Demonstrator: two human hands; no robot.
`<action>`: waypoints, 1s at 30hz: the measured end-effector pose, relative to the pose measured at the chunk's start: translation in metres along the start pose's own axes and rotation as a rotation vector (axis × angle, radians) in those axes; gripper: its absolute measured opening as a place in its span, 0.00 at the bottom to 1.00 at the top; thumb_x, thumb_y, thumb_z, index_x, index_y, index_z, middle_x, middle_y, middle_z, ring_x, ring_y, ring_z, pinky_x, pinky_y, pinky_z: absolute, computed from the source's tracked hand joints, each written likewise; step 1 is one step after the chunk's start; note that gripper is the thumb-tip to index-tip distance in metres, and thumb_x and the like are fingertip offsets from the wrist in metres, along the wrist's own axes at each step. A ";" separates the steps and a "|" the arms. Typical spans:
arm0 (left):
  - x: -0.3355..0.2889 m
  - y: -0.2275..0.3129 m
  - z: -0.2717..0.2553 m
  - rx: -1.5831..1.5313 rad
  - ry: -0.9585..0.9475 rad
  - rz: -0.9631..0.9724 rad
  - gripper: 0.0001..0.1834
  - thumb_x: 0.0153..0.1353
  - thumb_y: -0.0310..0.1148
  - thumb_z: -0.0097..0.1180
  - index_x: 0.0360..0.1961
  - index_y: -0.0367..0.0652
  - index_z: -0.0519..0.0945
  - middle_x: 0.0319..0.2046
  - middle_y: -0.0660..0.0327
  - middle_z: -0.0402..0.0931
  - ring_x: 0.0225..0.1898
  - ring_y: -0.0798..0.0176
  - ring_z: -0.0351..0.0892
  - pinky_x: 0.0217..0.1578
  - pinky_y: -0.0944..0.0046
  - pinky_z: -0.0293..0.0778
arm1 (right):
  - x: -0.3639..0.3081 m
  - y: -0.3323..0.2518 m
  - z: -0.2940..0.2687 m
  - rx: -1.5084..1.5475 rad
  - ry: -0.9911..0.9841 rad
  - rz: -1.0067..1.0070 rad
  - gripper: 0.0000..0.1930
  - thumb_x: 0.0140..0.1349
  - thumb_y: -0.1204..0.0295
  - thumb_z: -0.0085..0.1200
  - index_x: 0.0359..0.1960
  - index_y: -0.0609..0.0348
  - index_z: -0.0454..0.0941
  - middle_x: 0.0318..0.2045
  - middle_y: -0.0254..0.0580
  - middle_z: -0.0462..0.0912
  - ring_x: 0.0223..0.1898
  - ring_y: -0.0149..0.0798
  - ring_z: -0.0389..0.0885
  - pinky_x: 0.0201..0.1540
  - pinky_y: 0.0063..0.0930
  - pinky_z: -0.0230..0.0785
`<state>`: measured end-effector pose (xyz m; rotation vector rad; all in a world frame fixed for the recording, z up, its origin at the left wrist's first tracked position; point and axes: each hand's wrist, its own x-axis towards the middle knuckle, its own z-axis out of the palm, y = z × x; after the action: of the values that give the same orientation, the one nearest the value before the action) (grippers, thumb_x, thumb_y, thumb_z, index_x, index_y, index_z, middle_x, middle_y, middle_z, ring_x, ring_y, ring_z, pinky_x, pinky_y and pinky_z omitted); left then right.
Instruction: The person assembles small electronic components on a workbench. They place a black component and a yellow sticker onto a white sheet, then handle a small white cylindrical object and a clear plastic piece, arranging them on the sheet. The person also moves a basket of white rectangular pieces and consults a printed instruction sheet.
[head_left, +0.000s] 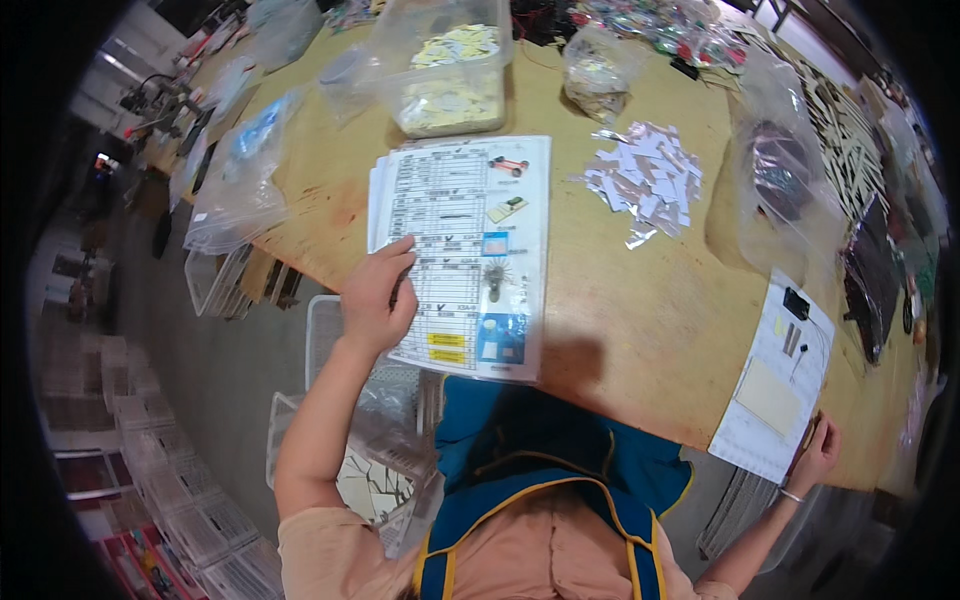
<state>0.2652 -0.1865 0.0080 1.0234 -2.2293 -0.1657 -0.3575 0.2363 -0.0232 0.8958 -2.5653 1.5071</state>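
My left hand (378, 300) rests on the left edge of a stack of printed sheets (435, 215), its index finger stretched out and its thumb apart. The top sheet carries ruled tables, small colour pictures, tick marks and yellow-marked lines. At the table's near right edge, my right hand (818, 452) has its fingers curled by the corner of a second white sheet (757, 445). A thin dark thing shows at those fingers, too small to name. On that sheet lie a cream rectangular board (765, 395), a black box with wires (797, 303) and two grey strips (791, 340).
A clear bin (455, 100) of yellowish pieces stands behind the sheets. Right of them lie a pile of white cut pieces (650, 180) and clear bags (785, 180). Another plastic bag (240, 190) sits at the left edge. White crates (290, 425) stand below the table.
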 end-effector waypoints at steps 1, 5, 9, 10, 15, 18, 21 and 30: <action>-0.002 -0.003 0.001 0.021 0.000 0.001 0.16 0.54 0.21 0.55 0.45 0.36 0.82 0.52 0.50 0.84 0.45 0.47 0.84 0.47 0.55 0.78 | -0.002 -0.004 0.004 0.028 -0.001 0.034 0.11 0.74 0.74 0.53 0.51 0.70 0.81 0.49 0.41 0.85 0.49 0.32 0.80 0.57 0.28 0.73; -0.005 -0.015 0.003 -0.017 -0.053 0.041 0.18 0.57 0.20 0.50 0.48 0.34 0.81 0.55 0.45 0.82 0.53 0.43 0.82 0.53 0.53 0.77 | -0.010 -0.022 0.010 -0.080 0.075 0.114 0.11 0.72 0.71 0.57 0.49 0.66 0.83 0.46 0.38 0.85 0.47 0.31 0.80 0.53 0.27 0.72; -0.004 -0.017 0.005 -0.155 -0.082 0.065 0.18 0.61 0.20 0.48 0.52 0.29 0.79 0.58 0.40 0.78 0.59 0.42 0.79 0.60 0.52 0.73 | -0.010 -0.033 0.016 -0.071 0.102 -0.044 0.07 0.69 0.71 0.61 0.40 0.64 0.84 0.34 0.35 0.86 0.38 0.28 0.81 0.43 0.24 0.74; -0.005 -0.016 0.005 -0.141 -0.094 0.028 0.18 0.62 0.20 0.49 0.52 0.28 0.78 0.58 0.40 0.78 0.60 0.42 0.78 0.60 0.52 0.72 | -0.009 -0.036 0.016 -0.097 0.098 -0.100 0.07 0.68 0.72 0.60 0.39 0.64 0.85 0.33 0.36 0.86 0.37 0.28 0.81 0.43 0.24 0.74; 0.001 -0.018 -0.014 -0.259 -0.288 -0.162 0.18 0.64 0.19 0.50 0.55 0.30 0.77 0.65 0.46 0.73 0.62 0.48 0.77 0.62 0.55 0.70 | -0.009 -0.043 0.021 0.023 0.107 -0.080 0.06 0.66 0.75 0.61 0.39 0.66 0.84 0.34 0.37 0.87 0.36 0.29 0.82 0.43 0.24 0.75; 0.017 -0.009 -0.035 -0.213 -0.386 -0.255 0.21 0.65 0.19 0.54 0.60 0.35 0.77 0.68 0.52 0.70 0.53 0.60 0.79 0.51 0.64 0.74 | -0.010 -0.045 0.019 -0.007 0.105 -0.105 0.06 0.65 0.75 0.61 0.40 0.66 0.85 0.35 0.38 0.87 0.37 0.30 0.83 0.43 0.25 0.75; 0.035 0.024 -0.045 -0.093 -0.254 -0.080 0.24 0.64 0.19 0.57 0.62 0.38 0.77 0.61 0.55 0.77 0.38 0.67 0.75 0.39 0.69 0.73 | -0.012 -0.045 0.016 -0.046 0.107 -0.119 0.06 0.65 0.75 0.61 0.40 0.65 0.85 0.36 0.39 0.88 0.38 0.30 0.83 0.44 0.26 0.75; 0.085 0.221 -0.059 -0.070 -0.132 0.836 0.28 0.48 0.19 0.64 0.53 0.44 0.76 0.36 0.51 0.77 0.25 0.55 0.72 0.22 0.58 0.64 | -0.011 -0.039 0.014 -0.043 0.082 -0.159 0.06 0.66 0.75 0.60 0.41 0.65 0.84 0.37 0.38 0.88 0.38 0.30 0.83 0.45 0.25 0.75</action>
<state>0.1233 -0.0870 0.1798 -0.0123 -2.5534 0.0630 -0.3255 0.2153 -0.0030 0.9848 -2.3970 1.4099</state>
